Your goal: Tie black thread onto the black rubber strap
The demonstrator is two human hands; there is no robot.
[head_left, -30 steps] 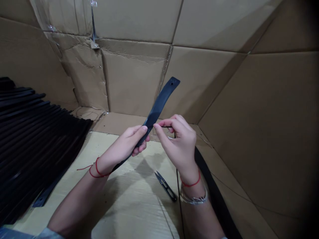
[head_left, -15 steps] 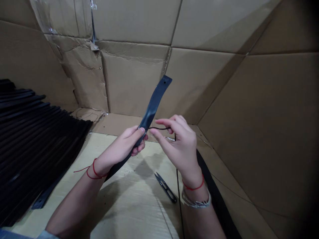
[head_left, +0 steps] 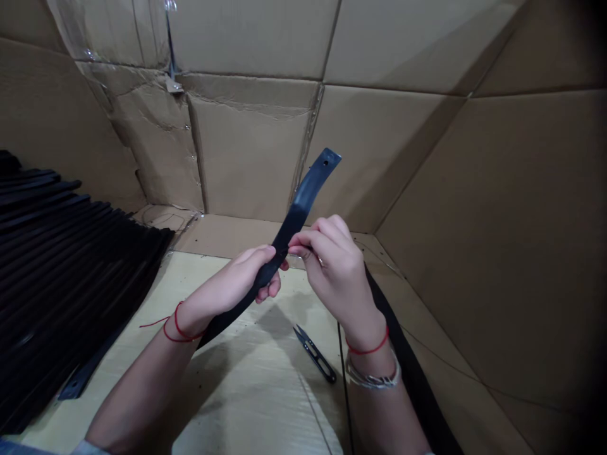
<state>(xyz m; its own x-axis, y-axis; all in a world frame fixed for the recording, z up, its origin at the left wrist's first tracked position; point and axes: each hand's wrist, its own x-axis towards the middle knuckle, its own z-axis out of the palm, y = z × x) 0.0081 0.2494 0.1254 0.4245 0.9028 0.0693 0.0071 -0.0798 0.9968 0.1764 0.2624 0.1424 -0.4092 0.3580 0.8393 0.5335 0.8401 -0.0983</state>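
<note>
The strap (head_left: 298, 218) is smooth, faintly glossy black plastic; the walls (head_left: 251, 164) are matt cardboard.

A stack of flat straps (head_left: 61, 265) lies on the left, beside a flat board (head_left: 246, 404). Thread snips (head_left: 315, 361) lie on the board's right part, directly below a held strap (head_left: 296, 218), with a long strap (head_left: 408, 373) running along the board's right edge. Cardboard walls (head_left: 256, 158) stand beyond the board and along the right.
</note>
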